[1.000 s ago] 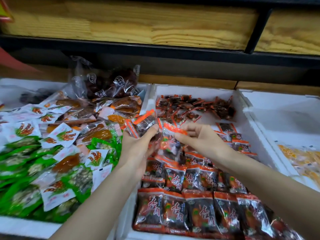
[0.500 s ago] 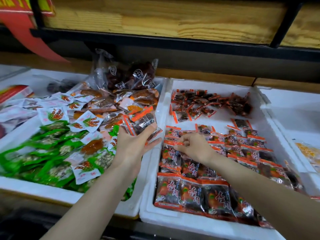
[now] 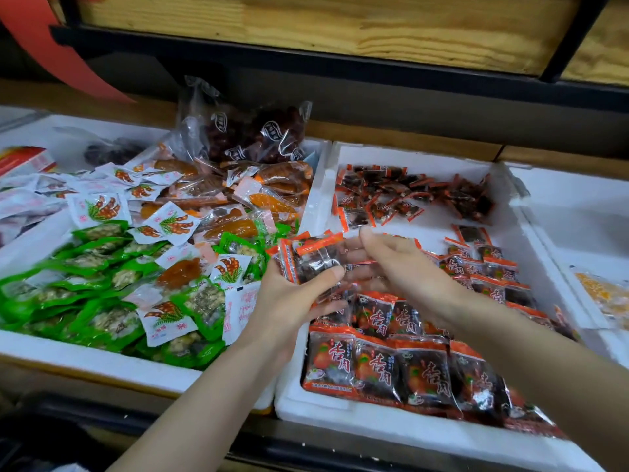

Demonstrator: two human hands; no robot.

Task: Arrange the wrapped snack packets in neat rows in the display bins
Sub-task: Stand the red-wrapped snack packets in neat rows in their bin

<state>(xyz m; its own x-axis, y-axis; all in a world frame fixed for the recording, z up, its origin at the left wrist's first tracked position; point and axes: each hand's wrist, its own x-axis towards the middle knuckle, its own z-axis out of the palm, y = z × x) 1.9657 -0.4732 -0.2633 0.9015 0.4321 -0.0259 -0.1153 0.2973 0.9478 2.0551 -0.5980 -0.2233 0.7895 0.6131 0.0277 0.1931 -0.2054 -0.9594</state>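
Observation:
My left hand [image 3: 292, 298] grips a small stack of dark snack packets with orange-red ends [image 3: 311, 258] above the seam between two white foam bins. My right hand [image 3: 394, 267] reaches toward that stack with loosely bent fingers that hold nothing; it is blurred. Below both hands, in the middle foam bin [image 3: 340, 424], the same packets [image 3: 401, 366] lie in overlapping rows along the near side and right side. A loose heap of these packets [image 3: 408, 195] sits at the bin's far end.
The left foam bin [image 3: 102, 366] holds mixed green, white and orange packets [image 3: 136, 267] and a clear bag of dark fruit [image 3: 252, 134]. A third bin [image 3: 578, 212] at the right holds yellow packets [image 3: 602, 294]. A wooden shelf [image 3: 340, 25] overhangs the back.
My right hand has left the rows in the bin and risen to the stack in my left hand. The left hand still holds the stack. The camera has shifted slightly.

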